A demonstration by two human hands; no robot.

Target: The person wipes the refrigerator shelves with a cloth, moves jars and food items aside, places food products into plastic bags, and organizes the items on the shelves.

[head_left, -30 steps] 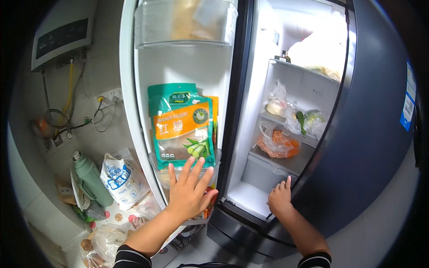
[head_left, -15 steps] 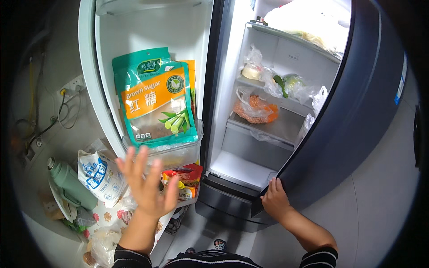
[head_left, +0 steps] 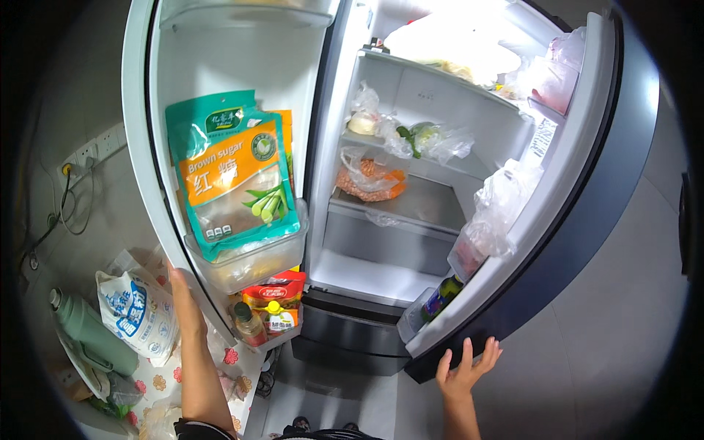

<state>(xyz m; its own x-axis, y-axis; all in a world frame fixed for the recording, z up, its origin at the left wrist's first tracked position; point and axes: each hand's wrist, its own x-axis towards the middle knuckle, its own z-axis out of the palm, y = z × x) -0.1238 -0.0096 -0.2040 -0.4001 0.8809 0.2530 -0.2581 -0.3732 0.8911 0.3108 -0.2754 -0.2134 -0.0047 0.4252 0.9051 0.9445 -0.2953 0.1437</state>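
Observation:
A two-door fridge stands wide open before me. My left hand (head_left: 185, 301) is at the outer edge of the white-lined left door (head_left: 139, 139), its fingers mostly hidden behind that edge. A large teal and orange pouch (head_left: 231, 176) stands in that door's bin. Below it, a lower bin holds a bottle (head_left: 250, 324) and red and orange packets (head_left: 275, 290). My right hand (head_left: 466, 370) has its fingers spread, close by the bottom edge of the dark right door (head_left: 587, 220); whether the fingertips touch it I cannot tell. Nothing is in that palm.
Inside, shelves carry an orange-filled plastic bag (head_left: 370, 180), bagged greens (head_left: 433, 139) and a large white bag (head_left: 455, 44). Right-door bins hold bags (head_left: 502, 205) and a dark bottle (head_left: 442, 295). At left, a white sack (head_left: 139, 312) and green flask (head_left: 92, 334) stand on a floral-covered surface.
The right door has swung wider, showing its bins. My right hand has left its edge grip and spread its fingers. My left hand has moved left and down to the left door's edge.

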